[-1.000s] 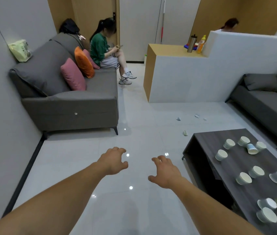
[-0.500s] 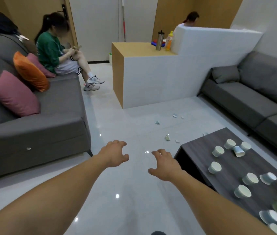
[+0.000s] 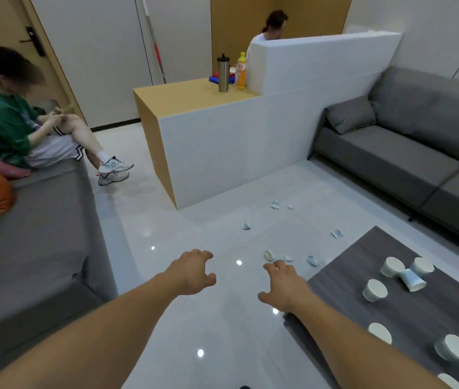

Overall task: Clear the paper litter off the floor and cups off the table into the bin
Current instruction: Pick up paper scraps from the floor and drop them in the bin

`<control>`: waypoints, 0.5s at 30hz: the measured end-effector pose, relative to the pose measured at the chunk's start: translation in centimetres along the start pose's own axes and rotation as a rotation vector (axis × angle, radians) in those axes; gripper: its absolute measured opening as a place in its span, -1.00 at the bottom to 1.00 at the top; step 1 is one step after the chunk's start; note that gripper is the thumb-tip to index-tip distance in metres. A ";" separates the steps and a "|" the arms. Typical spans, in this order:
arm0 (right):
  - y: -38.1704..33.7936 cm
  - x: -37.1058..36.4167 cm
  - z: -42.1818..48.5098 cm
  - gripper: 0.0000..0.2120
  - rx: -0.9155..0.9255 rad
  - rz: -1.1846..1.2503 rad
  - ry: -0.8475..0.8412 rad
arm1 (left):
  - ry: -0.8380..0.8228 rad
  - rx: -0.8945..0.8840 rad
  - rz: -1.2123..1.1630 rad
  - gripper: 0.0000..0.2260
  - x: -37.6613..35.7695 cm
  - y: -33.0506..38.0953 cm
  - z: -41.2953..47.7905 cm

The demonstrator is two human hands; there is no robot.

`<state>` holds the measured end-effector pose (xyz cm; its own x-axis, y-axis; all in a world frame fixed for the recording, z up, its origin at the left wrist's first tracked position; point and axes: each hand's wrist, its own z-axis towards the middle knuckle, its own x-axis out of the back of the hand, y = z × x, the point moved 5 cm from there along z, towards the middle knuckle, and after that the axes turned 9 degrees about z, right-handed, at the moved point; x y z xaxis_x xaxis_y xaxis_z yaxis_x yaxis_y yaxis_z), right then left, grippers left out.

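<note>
Several small paper scraps lie on the pale tiled floor: one [image 3: 245, 226] mid-floor, one [image 3: 275, 204] near the white counter, one [image 3: 337, 234] by the table's far corner, and a cluster [image 3: 269, 255] just beyond my right hand. Several pale paper cups [image 3: 374, 290] stand or lie on the dark wooden coffee table [image 3: 343, 279] at the lower right. My left hand [image 3: 193, 272] and my right hand [image 3: 286, 286] are both stretched forward over the floor, fingers loosely curled, holding nothing. No bin is in view.
A grey sofa [image 3: 34, 248] on the left seats a person in a green top [image 3: 4, 124]. Another grey sofa [image 3: 408, 153] lines the right wall. A white counter [image 3: 222, 153] with a flask and a bottle stands ahead; a second person sits behind it.
The view has swung right and moved forward toward the scraps and the table. Both hands stay stretched out and hold nothing; more floor scraps have come into view.
</note>
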<state>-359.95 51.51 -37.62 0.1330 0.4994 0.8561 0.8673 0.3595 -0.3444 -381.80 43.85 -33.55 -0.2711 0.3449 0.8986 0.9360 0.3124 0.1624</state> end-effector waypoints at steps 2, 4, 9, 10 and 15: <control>0.5 1.5 2.0 -0.26 -0.009 0.003 0.008 | 0.007 0.016 0.002 -0.42 1.3 0.0 2.5; 1.5 2.8 4.4 -0.26 -0.026 0.012 0.002 | -0.012 0.000 0.000 -0.42 2.1 0.7 5.8; 4.8 4.6 10.7 -0.25 -0.114 0.042 -0.034 | -0.096 -0.090 0.017 -0.42 2.8 3.5 14.5; 5.5 4.8 12.2 -0.25 -0.131 0.047 -0.046 | -0.114 -0.113 0.017 -0.42 3.0 4.1 16.5; 8.2 7.0 19.6 -0.27 -0.212 0.067 -0.072 | -0.161 -0.207 0.040 -0.41 4.6 6.1 27.0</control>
<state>-361.32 73.40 -42.03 0.1653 0.5742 0.8018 0.9400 0.1543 -0.3043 -383.39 71.26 -39.45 -0.2499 0.4949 0.8322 0.9681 0.1141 0.2229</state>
